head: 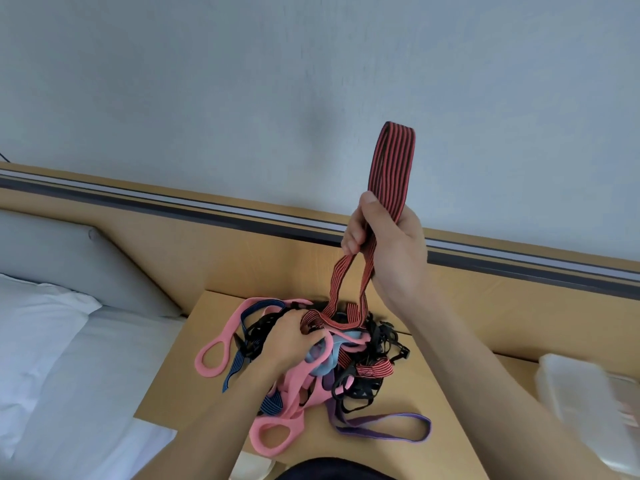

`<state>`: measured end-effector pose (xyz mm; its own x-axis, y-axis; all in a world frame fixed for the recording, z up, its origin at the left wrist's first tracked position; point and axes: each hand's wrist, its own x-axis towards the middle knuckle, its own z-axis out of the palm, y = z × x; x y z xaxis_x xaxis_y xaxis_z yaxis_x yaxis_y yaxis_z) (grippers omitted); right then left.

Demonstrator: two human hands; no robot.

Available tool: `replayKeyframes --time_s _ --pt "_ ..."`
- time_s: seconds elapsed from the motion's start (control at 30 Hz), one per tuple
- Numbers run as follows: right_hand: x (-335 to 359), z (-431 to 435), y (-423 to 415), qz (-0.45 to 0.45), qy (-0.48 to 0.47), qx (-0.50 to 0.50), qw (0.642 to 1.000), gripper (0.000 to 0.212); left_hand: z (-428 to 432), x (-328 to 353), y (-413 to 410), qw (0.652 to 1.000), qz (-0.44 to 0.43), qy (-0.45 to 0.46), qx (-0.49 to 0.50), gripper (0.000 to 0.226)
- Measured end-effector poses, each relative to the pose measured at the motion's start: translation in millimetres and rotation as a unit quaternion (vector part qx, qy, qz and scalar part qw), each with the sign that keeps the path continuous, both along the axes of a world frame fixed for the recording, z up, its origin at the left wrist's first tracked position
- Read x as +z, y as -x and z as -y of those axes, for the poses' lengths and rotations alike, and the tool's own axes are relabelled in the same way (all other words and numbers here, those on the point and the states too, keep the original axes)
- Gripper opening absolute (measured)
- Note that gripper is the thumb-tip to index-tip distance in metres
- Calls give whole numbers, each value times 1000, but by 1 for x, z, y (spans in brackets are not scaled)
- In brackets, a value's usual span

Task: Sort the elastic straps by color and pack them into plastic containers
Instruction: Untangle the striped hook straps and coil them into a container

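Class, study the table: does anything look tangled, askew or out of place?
The straps lie in one tangled, mixed-colour heap on the table; the red striped strap held up by the right hand is caught in it.

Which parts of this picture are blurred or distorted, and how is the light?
Head view: the plastic containers at the right edge are smeared and blurry; the red-and-black striped strap in the right hand is sharp; the wide lens slightly bends the headboard rail; light is soft and even, without glare.
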<state>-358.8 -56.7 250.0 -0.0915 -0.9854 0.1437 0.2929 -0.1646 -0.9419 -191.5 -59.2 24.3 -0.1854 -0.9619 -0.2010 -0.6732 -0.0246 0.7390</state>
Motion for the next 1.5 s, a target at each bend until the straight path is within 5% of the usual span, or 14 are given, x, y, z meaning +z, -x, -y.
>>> replayKeyframes --time_s 0.33,0.83,1.17,1.5 --pt "-29 -5 14 -98 -13 -21 995 25 0 0 -25 995 -25 0 98 23" --pt "-38 -5 18 -92 -34 -35 995 29 5 14 -30 976 -158 -32 147 51" --pt "-33 2 37 -56 -34 -58 996 22 7 16 -31 958 -211 -122 150 30" --pt "-47 -5 21 -94 -47 -34 994 33 6 7 -43 966 -172 -81 178 38"
